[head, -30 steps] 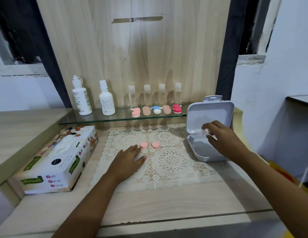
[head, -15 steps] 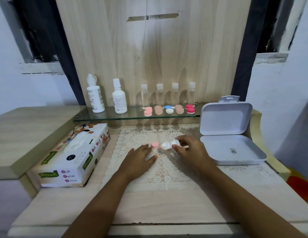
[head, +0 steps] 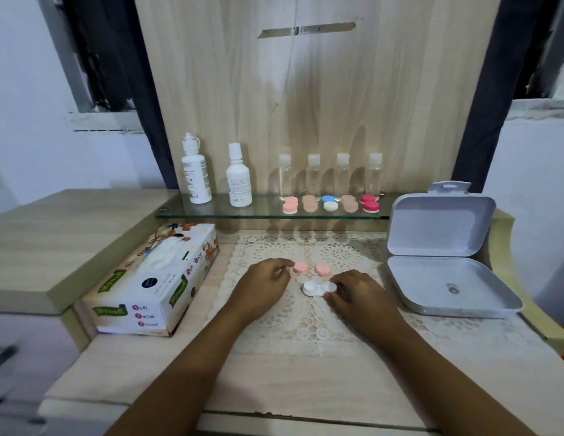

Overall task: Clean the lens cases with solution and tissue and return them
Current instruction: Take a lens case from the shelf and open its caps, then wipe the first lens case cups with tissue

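Fingers of our right hand (head: pixel 358 294) pinch the white case (head: pixel 315 288) by its end. Those of our left hand (head: pixel 265 286) curl loosely, empty, pink caps (head: pixel 300 267) just beyond them. We should pin it flat before wetting.

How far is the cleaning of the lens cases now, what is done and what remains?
Done: two pink caps lie off on the lace mat. In hand: the right hand pinches the white case; the left hand holds nothing. Left: wetting, wiping, returning; solution bottles stand on the shelf, tissue box untouched.
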Tool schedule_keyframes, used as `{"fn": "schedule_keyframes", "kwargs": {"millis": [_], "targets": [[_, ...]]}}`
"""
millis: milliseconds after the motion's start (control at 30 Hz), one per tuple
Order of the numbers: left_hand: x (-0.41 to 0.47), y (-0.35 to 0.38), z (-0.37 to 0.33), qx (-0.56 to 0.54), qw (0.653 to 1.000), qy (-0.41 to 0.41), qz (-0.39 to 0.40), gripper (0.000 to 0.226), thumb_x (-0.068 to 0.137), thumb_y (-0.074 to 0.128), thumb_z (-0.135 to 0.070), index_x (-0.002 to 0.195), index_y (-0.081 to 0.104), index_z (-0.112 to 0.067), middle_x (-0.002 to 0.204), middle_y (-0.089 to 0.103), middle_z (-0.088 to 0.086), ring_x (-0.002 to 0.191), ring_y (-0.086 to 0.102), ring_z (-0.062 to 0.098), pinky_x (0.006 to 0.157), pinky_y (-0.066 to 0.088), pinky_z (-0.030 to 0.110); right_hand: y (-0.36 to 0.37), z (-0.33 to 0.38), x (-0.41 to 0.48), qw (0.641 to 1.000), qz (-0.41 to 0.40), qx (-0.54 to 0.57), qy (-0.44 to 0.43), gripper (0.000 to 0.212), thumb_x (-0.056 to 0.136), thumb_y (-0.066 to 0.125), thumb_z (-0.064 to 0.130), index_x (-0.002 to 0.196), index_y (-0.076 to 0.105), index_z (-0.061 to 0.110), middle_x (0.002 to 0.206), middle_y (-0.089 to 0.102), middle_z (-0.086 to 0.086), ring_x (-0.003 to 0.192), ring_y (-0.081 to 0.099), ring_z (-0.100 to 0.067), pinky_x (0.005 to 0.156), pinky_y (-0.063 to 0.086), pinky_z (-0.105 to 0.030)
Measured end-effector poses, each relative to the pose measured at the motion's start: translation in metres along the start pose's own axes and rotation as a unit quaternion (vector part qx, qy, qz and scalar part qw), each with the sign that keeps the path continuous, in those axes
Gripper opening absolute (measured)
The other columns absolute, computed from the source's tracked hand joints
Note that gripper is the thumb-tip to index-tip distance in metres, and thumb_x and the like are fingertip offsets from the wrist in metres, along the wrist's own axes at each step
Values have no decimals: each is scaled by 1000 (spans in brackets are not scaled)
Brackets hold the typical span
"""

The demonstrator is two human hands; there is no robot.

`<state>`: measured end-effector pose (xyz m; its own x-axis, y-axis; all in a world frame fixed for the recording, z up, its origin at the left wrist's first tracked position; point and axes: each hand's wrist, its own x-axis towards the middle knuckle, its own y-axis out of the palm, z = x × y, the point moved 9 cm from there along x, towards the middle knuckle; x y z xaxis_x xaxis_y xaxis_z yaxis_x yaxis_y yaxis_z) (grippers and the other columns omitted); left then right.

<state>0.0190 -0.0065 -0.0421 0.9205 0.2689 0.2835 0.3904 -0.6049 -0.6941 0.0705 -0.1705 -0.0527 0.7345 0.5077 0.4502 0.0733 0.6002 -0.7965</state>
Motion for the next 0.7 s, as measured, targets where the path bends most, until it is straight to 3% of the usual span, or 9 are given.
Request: {"fn": "schedule_keyframes", "kwargs": {"millis": [167, 333, 433, 500, 600, 700], "targets": [[6, -57, -23, 9, 997, 24, -68, 25, 95, 50, -25, 112, 66, -21, 107, 68, -5, 91, 60, 6, 84, 48, 26, 0, -1, -1, 1000, -6, -6, -2, 26, 88, 58, 34, 108, 63, 18, 107, 63, 0, 100, 52, -17, 72, 33, -23], [10, -150, -3, 176, 968, -26, -178, 27, 95, 46, -22, 110, 66, -14, 106, 66, 8, 93, 60, 24, 78, 49, 36, -1, -1, 0, 1000, -7, 11, -4, 23, 87, 60, 32, 105, 65, 18, 104, 64, 1, 96, 53, -16, 72, 34, -23], [15, -178, 37, 280, 944, -114, -130, 25, 94, 43, -15, 105, 66, -10, 105, 63, 11, 84, 52, 23, 68, 38, 30, 1, 1, 1, 1000, -3, 15, -6, 21, 87, 60, 32, 103, 65, 19, 102, 64, 2, 93, 52, -14, 71, 33, -24], [10, -187, 63, 312, 930, -165, -101, 23, 93, 44, -16, 101, 66, -13, 105, 63, 10, 83, 53, 22, 68, 40, 31, 1, 2, 1, 1000, -1, 12, -8, 21, 87, 60, 32, 103, 65, 20, 101, 64, 2, 91, 51, -14, 71, 33, -24], [3, -181, 86, 297, 935, -189, -39, 21, 92, 47, -22, 88, 67, -14, 98, 65, 6, 83, 56, 20, 70, 44, 31, 0, 2, 1, 1000, -2, 8, -9, 20, 87, 61, 31, 102, 65, 19, 100, 63, 1, 90, 50, -14, 70, 33, -24], [-2, -174, 92, 261, 945, -199, 2, 21, 91, 54, -30, 90, 69, -15, 102, 62, 4, 92, 55, 19, 74, 39, 28, 0, 4, 1, 1000, 1, 4, -11, 20, 87, 59, 33, 102, 64, 20, 100, 63, 2, 88, 50, -13, 69, 33, -24]]}}
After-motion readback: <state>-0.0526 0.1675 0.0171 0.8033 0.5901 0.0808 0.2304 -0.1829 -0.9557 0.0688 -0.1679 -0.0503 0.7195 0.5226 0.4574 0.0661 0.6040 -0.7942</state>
